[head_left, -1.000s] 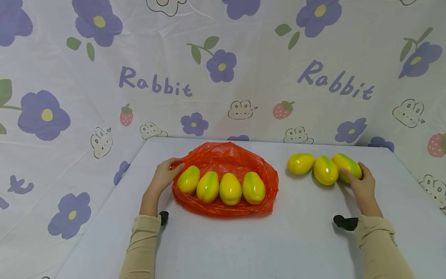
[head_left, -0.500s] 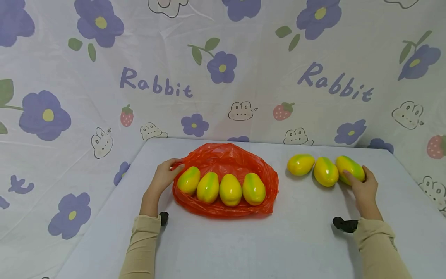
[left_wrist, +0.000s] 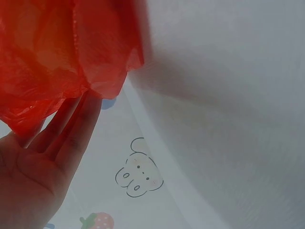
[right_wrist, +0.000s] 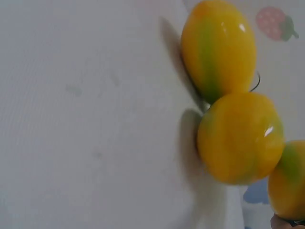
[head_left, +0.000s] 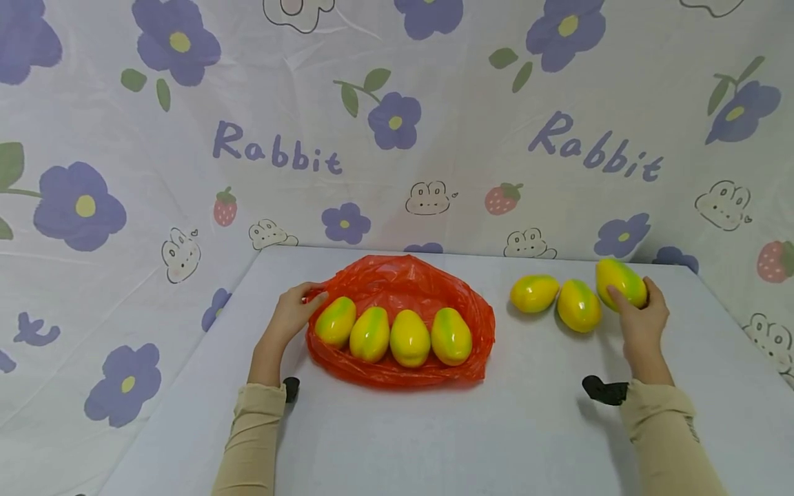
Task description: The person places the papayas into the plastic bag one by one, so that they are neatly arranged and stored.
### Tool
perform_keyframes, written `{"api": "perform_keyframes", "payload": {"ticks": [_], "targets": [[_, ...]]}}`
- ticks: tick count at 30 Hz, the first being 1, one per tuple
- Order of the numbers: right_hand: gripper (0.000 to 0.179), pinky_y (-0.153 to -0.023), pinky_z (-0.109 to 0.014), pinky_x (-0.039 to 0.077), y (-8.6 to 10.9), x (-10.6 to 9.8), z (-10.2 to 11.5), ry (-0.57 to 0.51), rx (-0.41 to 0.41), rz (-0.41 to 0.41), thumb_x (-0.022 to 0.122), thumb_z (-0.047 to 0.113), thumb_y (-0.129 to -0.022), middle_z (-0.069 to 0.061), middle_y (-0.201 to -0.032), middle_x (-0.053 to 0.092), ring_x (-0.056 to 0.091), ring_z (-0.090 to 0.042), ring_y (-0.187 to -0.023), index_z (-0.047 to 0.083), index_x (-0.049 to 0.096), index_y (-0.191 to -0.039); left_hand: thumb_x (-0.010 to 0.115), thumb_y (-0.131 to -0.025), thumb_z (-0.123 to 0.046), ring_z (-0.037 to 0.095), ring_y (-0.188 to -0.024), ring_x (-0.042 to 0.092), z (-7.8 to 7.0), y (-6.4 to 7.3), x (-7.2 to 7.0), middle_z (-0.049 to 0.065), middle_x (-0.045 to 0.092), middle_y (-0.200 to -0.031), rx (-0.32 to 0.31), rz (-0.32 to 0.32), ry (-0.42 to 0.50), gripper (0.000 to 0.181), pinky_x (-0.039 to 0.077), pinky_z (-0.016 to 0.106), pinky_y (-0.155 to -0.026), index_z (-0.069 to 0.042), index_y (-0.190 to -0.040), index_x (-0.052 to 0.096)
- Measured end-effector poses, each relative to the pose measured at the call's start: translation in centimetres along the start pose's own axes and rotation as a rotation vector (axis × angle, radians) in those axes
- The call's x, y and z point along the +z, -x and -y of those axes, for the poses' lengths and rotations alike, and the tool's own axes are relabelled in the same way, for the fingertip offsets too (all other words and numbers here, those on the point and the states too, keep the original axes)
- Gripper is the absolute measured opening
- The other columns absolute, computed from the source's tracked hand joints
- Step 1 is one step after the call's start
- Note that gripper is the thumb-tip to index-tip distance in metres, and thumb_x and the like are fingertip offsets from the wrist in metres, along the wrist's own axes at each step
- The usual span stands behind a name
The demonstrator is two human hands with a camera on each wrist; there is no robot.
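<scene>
1. Yellow-green fruit (head_left: 625, 282): gripped between thumb and fingers of the right hand (head_left: 645, 329), over the far right part of the bench (head_left: 459, 441).
2. Two loose fruits (head_left: 579, 308): on the bench, just left of the gripped one.
3. Red bag (head_left: 397, 279): well left of these, mouth spread, four fruits (head_left: 410, 339) in a row inside.
4. Left hand (head_left: 293, 310): holds the bag's left edge, thumb inside.
5. Backdrop (head_left: 459, 83): white cloth behind the bench, printed with purple flowers.

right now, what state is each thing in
red bag: mouth open
four bagged fruits: lying in a row inside the bag
two loose fruits: lying on the white table
held fruit: gripped, seemingly lifted
left hand: holding the bag's edge
right hand: gripping that fruit
</scene>
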State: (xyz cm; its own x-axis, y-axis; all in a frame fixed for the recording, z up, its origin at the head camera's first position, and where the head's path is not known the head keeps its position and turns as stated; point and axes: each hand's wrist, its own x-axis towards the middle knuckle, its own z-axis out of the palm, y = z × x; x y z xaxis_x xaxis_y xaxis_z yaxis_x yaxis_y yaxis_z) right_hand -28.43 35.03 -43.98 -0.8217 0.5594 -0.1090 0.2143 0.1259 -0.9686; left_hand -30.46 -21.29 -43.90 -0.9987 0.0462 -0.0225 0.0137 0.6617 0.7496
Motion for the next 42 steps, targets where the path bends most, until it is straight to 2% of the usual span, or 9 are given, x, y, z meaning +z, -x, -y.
{"api": "perform_keyframes", "payload": {"ticks": [7,17,22,28,35,42], "targets": [[0.076,-0.125,-0.028,0.016,1.4,1.8,2.4,-0.070,-0.019,0.021,0.056,0.037,-0.096,0.005,-0.165,0.014,0.017,-0.016,-0.152,0.026,0.013,-0.157,0.051,-0.101,-0.036,0.035,-0.131,0.048,0.0,0.0,0.0,0.015,0.053,-0.142,0.002,-0.001,0.000,0.046,0.045,0.053,-0.107,-0.011,-0.140,0.052],[0.076,-0.125,-0.029,0.017,3.4,5.5,4.6,-0.082,-0.139,0.095,0.060,0.036,-0.095,0.003,-0.164,0.018,0.019,-0.015,-0.152,0.022,0.017,-0.157,0.051,-0.101,-0.036,0.036,-0.132,0.047,0.0,0.1,-0.2,0.016,0.052,-0.143,-0.005,0.002,0.001,0.047,0.045,0.053,-0.107,-0.012,-0.140,0.051],[0.078,-0.125,-0.029,0.016,4.6,7.7,5.1,-0.066,-0.138,0.126,0.061,0.035,-0.095,0.002,-0.165,0.017,0.019,-0.016,-0.152,0.021,0.016,-0.157,0.051,-0.100,-0.036,0.037,-0.132,0.047,-0.1,0.2,-0.2,0.016,0.052,-0.143,-0.002,0.001,0.002,0.047,0.045,0.054,-0.107,-0.011,-0.140,0.051],[0.078,-0.126,-0.035,0.016,6.1,10.2,5.4,-0.042,-0.121,0.184,0.061,0.039,-0.094,0.004,-0.165,0.017,0.020,-0.018,-0.152,0.026,0.016,-0.157,0.051,-0.100,-0.036,0.035,-0.131,0.048,-0.1,0.1,-0.1,0.015,0.052,-0.143,-0.006,0.001,0.004,0.047,0.046,0.052,-0.107,-0.012,-0.140,0.051],[0.077,-0.123,-0.036,0.026,7.9,13.1,5.9,-0.047,-0.175,0.230,0.063,0.038,-0.094,-0.001,-0.162,0.027,0.030,-0.022,-0.146,0.024,0.020,-0.156,0.051,-0.100,-0.036,0.035,-0.131,0.049,-0.2,0.0,0.0,0.015,0.053,-0.143,-0.003,0.003,0.004,0.047,0.046,0.052,-0.106,-0.012,-0.140,0.051],[0.077,-0.121,-0.037,0.030,9.9,16.0,6.3,-0.091,-0.208,0.330,0.063,0.034,-0.094,-0.004,-0.161,0.029,0.033,-0.023,-0.144,0.019,0.021,-0.156,0.051,-0.100,-0.036,0.035,-0.131,0.048,-0.1,0.2,-0.1,0.015,0.052,-0.143,-0.016,0.009,0.007,0.047,0.046,0.052,-0.107,-0.012,-0.141,0.050]]}}
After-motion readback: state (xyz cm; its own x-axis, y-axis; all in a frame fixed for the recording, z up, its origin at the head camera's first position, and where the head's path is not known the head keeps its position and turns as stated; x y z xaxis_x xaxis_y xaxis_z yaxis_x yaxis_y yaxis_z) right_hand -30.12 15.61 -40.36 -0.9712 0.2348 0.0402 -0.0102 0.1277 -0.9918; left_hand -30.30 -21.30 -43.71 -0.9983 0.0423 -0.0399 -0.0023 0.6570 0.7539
